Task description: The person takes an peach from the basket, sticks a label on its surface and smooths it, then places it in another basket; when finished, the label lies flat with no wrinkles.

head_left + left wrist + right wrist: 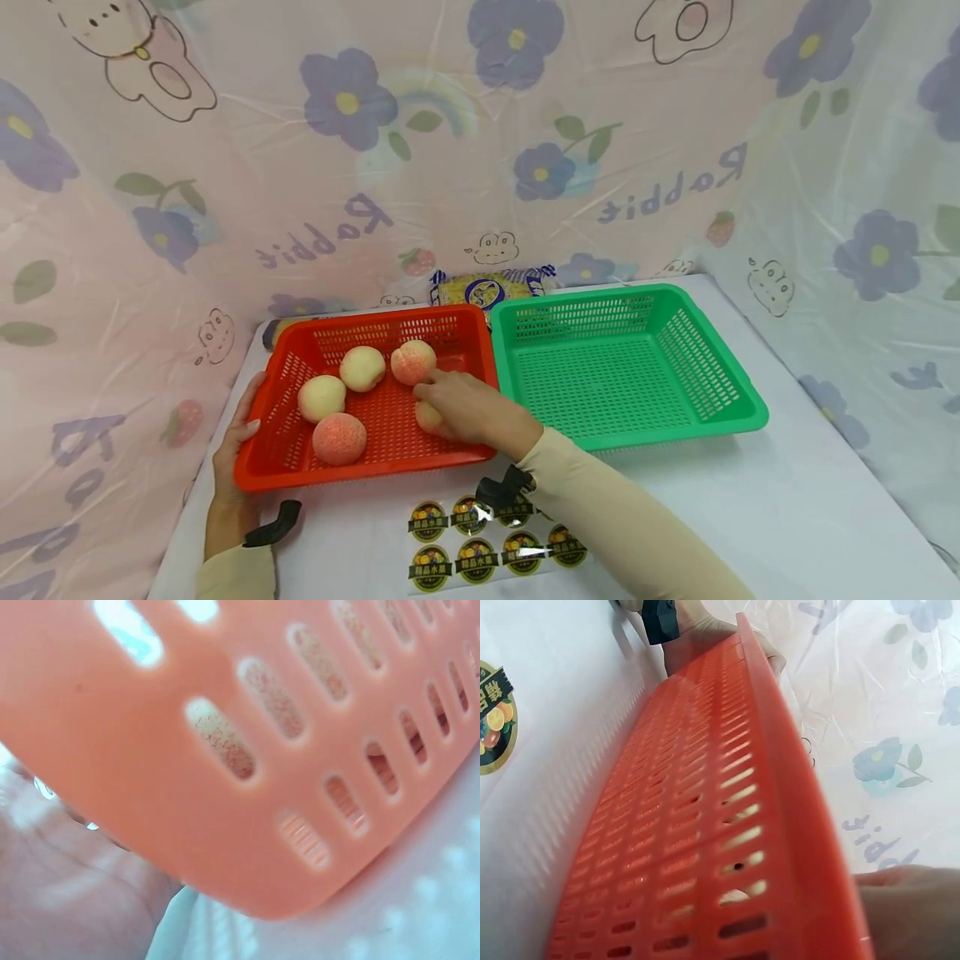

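Observation:
My left hand (234, 454) grips the left rim of the red basket (367, 477), with the thumb at the edge. In the left wrist view, part of that hand (67, 862) shows beside the basket wall (150, 802). My right hand (465, 407) reaches down inside the basket's right half. Its fingers are beside a pink-and-cream peach (412, 362), and another peach (430, 418) lies partly hidden under the hand. Whether it grips either peach cannot be made out. Further left in the basket lie two pale peaches (362, 368) (322, 398) and a pinker peach (340, 438).
A green basket (600, 379) stands against the red one's right side. Behind them lies a yellow-and-blue packet (487, 289). A sheet of round fruit stickers (477, 560) lies on the white table in front. A printed curtain (480, 167) hangs around the back and sides.

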### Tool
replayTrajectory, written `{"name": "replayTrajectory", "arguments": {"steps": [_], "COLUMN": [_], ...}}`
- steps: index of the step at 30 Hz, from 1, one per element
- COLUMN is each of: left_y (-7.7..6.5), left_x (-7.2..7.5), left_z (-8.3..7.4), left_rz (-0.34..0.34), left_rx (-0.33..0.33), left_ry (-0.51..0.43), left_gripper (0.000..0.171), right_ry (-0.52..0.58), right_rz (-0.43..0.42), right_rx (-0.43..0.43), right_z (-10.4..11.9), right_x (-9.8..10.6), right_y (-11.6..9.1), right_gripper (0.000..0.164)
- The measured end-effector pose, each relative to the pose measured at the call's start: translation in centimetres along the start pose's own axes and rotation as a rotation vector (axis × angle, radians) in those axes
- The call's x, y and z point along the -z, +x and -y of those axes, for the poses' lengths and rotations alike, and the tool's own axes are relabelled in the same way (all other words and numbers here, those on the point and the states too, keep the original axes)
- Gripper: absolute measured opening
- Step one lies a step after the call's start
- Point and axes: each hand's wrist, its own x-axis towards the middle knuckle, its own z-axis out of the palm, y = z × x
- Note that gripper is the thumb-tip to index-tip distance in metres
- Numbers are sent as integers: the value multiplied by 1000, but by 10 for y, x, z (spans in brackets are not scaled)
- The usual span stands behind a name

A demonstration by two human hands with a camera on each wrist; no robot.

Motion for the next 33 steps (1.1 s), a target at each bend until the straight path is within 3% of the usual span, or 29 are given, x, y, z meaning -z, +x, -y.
{"name": "replayTrajectory", "arguments": {"steps": [8, 15, 19, 25, 33], "left_y": [0, 0, 1, 0, 0], "left_x": [-2, -2, -3, -4, -5], "left_z": [0, -1, 0, -1, 0], "left_rz": [-7, -32, -22, -31, -18], "left_rx": [-14, -12, -12, -8, -15], "left_ry": [-1, -7, 0, 66, 21], "left_gripper": [65, 64, 64, 64, 64], "right_ry": [34, 252, 481, 1000, 1365], "right_rz": [-11, -80, -144, -178, -252], "right_rx": [25, 33, 48, 115, 253], "right_z": [-4, -8, -12, -14, -14], "right_x": [-1, 8, 15, 16, 13], "right_y": [3, -3, -18, -50, -100], "right_gripper": [21, 44, 53, 57, 58]}}
